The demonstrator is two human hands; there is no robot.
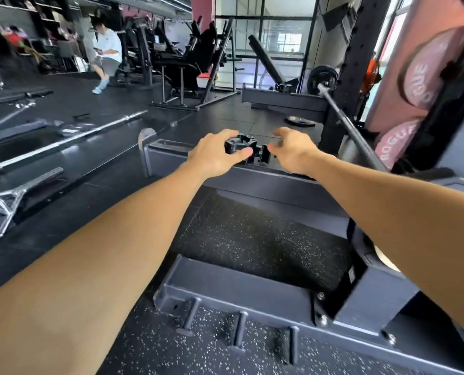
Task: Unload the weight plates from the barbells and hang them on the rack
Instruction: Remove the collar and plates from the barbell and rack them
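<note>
— so, what is the left hand [218, 154] doing?
— it grips a black collar [240, 146] from the left side, thumb along the near edge, fingers curled over the top. the collar sits on the far beam [252, 182] of the rack base, its lever [264, 156] sticking out to the right.
— and the right hand [293, 151]?
— just beside that lever, fingers loosely curled and spread, holding nothing. whether a fingertip touches the lever i cannot tell; the hand is a bit blurred.
— both arms out?
— yes, both stretched forward over the speckled mat [252, 244] inside the rack frame.
— where are the plates?
— two pink plates [420, 77] hang on the rack upright [452, 85] at the right, one above the other, well apart from the hands. a black plate [322, 77] sits on the far end of a barbell [350, 128] that slants down toward the right side of the rack. a small dark plate [300, 121] lies flat on the floor past the beam.
— anything else?
— a bare barbell [71, 136] lies on the floor to the left, with other bars near it. three short pegs [240, 331] stick out of the near beam. a person [107, 54] in a white shirt sits far back on the left, by the machines.
</note>
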